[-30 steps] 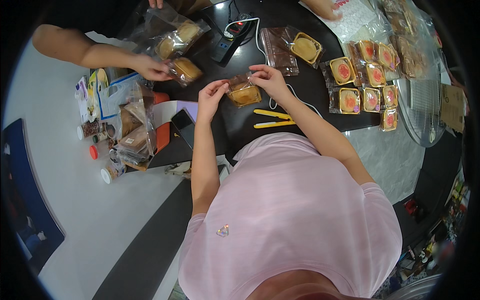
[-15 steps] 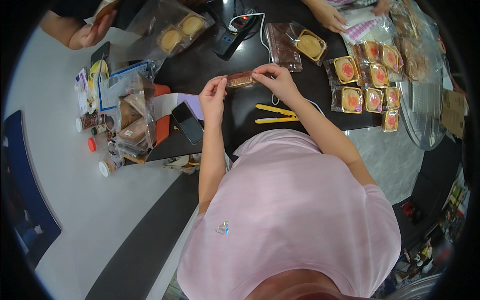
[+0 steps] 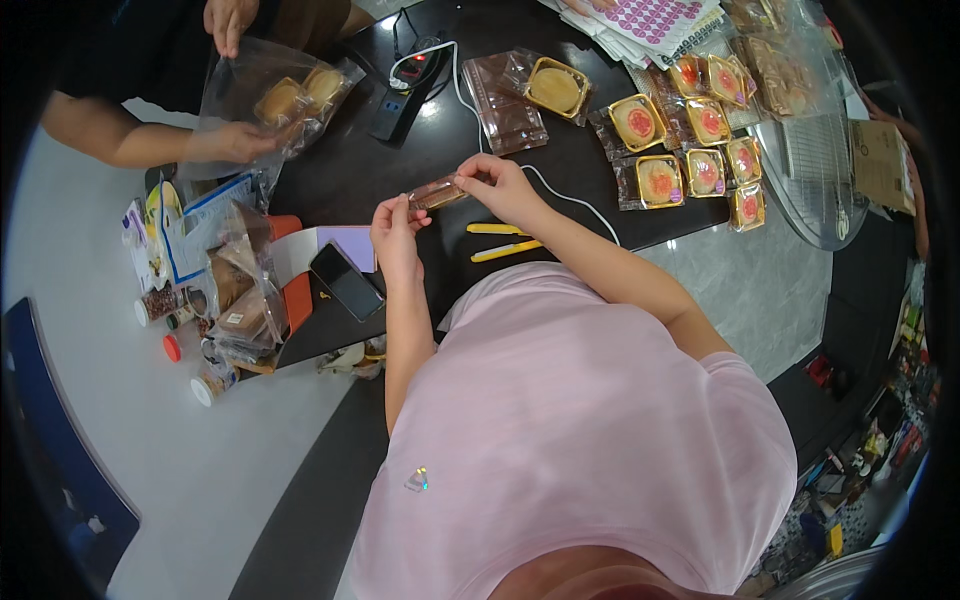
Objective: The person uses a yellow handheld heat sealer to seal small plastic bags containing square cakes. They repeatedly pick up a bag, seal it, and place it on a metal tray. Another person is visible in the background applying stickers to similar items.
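Above the dark table, a small wrapped pastry packet (image 3: pixel 437 192) with clear and brownish film is seen edge-on. Its left end is pinched between the thumb and fingers of my left hand (image 3: pixel 397 240). My right hand (image 3: pixel 503 193) grips the film at the other end. Just below it lies a yellow hair straightener (image 3: pixel 505 247), its two slim arms spread apart and partly hidden by my right forearm. A black phone (image 3: pixel 346 280) rests near my left wrist. Beyond my hands are a stack of flat brown-edged bags (image 3: pixel 505 105) and a wrapped round pastry in a gold tray (image 3: pixel 557 88).
Several wrapped pastries (image 3: pixel 660 182) with red marks cover the right side, near sticker sheets (image 3: pixel 655 25). A black power strip (image 3: pixel 405 95) and white cable (image 3: pixel 572 197) lie ahead. Jars and bags (image 3: pixel 240 290) crowd the left. Another person's hand (image 3: pixel 240 142) holds a clear bag of pastries.
My view has shifted, so the table appears moved left. Both my hands still hold the packet, which now tilts up to the right. The other person's hands have come onto the clear bag.
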Demonstrator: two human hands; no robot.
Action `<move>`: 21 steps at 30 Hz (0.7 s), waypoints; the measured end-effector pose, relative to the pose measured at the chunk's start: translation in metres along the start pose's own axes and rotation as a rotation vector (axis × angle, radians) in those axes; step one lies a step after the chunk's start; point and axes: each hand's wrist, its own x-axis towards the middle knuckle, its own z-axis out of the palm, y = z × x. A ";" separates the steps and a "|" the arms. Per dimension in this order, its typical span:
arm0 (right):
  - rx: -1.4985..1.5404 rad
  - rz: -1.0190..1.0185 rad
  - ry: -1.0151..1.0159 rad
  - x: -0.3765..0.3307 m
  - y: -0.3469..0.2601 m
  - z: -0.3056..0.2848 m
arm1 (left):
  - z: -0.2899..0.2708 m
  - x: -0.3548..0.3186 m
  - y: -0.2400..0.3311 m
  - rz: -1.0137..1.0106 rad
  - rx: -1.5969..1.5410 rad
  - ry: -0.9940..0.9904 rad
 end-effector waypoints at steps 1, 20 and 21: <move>-0.051 -0.044 0.021 -0.002 0.001 0.000 | -0.001 -0.002 -0.003 -0.001 0.008 -0.002; -0.142 -0.081 0.029 0.002 0.007 -0.007 | 0.013 0.007 -0.013 0.129 0.159 0.087; -0.105 -0.071 0.015 0.003 0.008 -0.009 | 0.012 0.007 -0.012 0.114 0.161 0.075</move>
